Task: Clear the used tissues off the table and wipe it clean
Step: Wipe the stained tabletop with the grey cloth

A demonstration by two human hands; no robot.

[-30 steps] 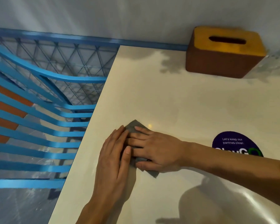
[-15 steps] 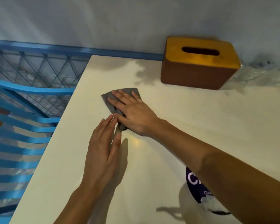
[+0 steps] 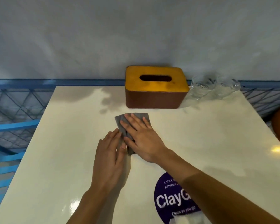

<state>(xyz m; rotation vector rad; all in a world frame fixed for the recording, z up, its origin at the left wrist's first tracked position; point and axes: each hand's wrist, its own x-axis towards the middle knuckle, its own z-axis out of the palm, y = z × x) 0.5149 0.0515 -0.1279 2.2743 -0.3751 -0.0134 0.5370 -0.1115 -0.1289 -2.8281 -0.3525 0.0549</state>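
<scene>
Position of the grey cloth (image 3: 119,123): flat on the cream table (image 3: 63,151), toward the far half, in front of the tissue box (image 3: 155,94) and apart from it. Both hands are released and flat; neither grips anything. Right hand (image 3: 142,139): palm down on the cloth, fingers straight and slightly spread, pressing it to the surface. Left hand (image 3: 108,159): palm down on the table just left of the right hand, fingers straight, fingertips touching the cloth's left edge. The tissue box has brown sides and a yellow top with an oval slot, and stands at the far edge of the table. Clear glass items (image 3: 213,88) stand just right of it; their form is blurred. A round purple sticker (image 3: 168,199) with white lettering lies on the near part of the table, partly covered by the right forearm. A blue mesh railing (image 3: 19,102) runs beyond the left and far edges
</scene>
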